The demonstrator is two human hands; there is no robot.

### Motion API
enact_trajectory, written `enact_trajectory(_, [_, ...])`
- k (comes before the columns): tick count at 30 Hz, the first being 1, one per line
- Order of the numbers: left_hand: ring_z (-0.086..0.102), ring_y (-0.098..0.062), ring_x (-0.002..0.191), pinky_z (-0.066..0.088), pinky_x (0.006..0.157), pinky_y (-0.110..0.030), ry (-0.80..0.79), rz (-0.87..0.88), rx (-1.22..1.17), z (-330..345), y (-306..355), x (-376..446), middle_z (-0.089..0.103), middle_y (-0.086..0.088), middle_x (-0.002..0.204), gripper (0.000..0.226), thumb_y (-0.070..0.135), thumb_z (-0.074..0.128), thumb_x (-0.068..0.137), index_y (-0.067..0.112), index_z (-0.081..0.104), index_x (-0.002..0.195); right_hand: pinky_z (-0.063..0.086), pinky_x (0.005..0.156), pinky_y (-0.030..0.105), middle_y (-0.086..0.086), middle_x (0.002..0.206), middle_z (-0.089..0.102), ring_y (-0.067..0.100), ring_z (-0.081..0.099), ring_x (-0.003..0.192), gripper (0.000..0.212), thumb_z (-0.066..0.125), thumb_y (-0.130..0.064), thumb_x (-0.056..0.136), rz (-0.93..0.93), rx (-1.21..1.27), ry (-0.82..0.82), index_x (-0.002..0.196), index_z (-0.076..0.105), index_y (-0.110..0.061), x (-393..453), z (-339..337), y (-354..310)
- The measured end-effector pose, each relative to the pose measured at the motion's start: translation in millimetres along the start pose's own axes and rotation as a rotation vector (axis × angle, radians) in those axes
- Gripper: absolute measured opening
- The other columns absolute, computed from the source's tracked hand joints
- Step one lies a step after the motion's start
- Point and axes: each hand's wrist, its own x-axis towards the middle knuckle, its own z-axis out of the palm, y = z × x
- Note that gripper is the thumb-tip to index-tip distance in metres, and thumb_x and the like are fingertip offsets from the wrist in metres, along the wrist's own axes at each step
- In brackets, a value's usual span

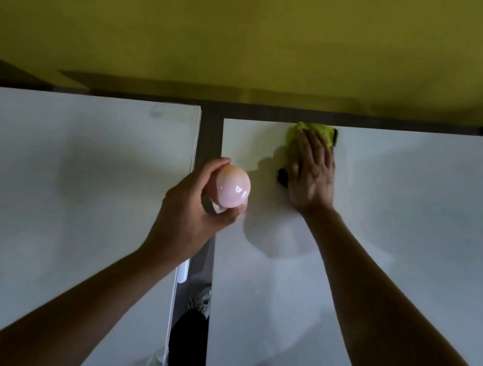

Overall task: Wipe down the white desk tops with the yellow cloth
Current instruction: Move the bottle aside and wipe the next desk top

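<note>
Two white desk tops lie side by side, the left desk (pixel 72 197) and the right desk (pixel 406 226), with a dark gap between them. My right hand (pixel 312 174) lies flat with straight fingers on the yellow cloth (pixel 312 132), pressing it onto the right desk near its far edge. The cloth has black trim at its corners and is mostly hidden under my palm. My left hand (pixel 197 205) grips a round pink object (pixel 232 185) with a glossy top, held above the gap at the right desk's left edge.
A yellow wall (pixel 247 37) rises behind both desks, with a dark strip along their far edges. The gap (pixel 210 139) between the desks shows dark floor and something grey lower down. A faint smudge marks the left desk's far right corner.
</note>
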Motion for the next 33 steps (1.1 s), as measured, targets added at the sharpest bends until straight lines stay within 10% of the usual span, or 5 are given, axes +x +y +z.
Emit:
enact_trajectory(8, [0.060,-0.010,0.114,0.055,0.090,-0.012,0.028,-0.046,-0.009,-14.8,-5.4,-13.7,0.066,0.002,0.133,0.075,0.055,0.078,0.080,0.013,0.058,0.139,0.021,0.125,0.045,0.006,0.157,0.043,0.028,0.033,0.149,0.050,0.043,-0.032,0.103,-0.550,0.053,-0.219,0.151,0.043,-0.020,29.5,42.9,-69.8])
enact_trajectory(16, [0.059,-0.008,0.114,0.057,0.088,-0.014,0.042,-0.030,-0.037,-24.1,-12.4,-11.7,0.060,0.010,0.133,0.074,0.055,0.074,0.082,0.013,0.057,0.140,0.025,0.121,0.048,0.011,0.157,0.040,0.035,0.032,0.147,0.056,0.038,-0.035,0.099,0.090,-0.021,0.078,0.153,0.041,-0.020,43.4,21.6,-19.9])
enact_trajectory(24, [0.057,-0.006,0.114,0.054,0.090,-0.010,0.063,0.028,0.057,-27.5,-13.6,-9.5,0.066,-0.005,0.135,0.074,0.055,0.072,0.083,0.009,0.058,0.138,0.023,0.124,0.046,0.006,0.156,0.043,0.028,0.033,0.148,0.050,0.051,-0.030,0.102,-0.486,0.036,-0.213,0.150,0.046,-0.019,32.6,51.3,-87.6])
enact_trajectory(33, [0.061,-0.013,0.107,0.057,0.086,-0.019,0.030,-0.003,0.010,-12.5,2.7,13.4,0.065,-0.004,0.133,0.076,0.050,0.080,0.078,0.014,0.056,0.140,0.029,0.120,0.052,0.009,0.159,0.036,0.033,0.030,0.148,0.062,0.041,-0.038,0.095,0.081,-0.033,0.035,0.154,0.038,-0.022,-0.7,-21.4,33.2])
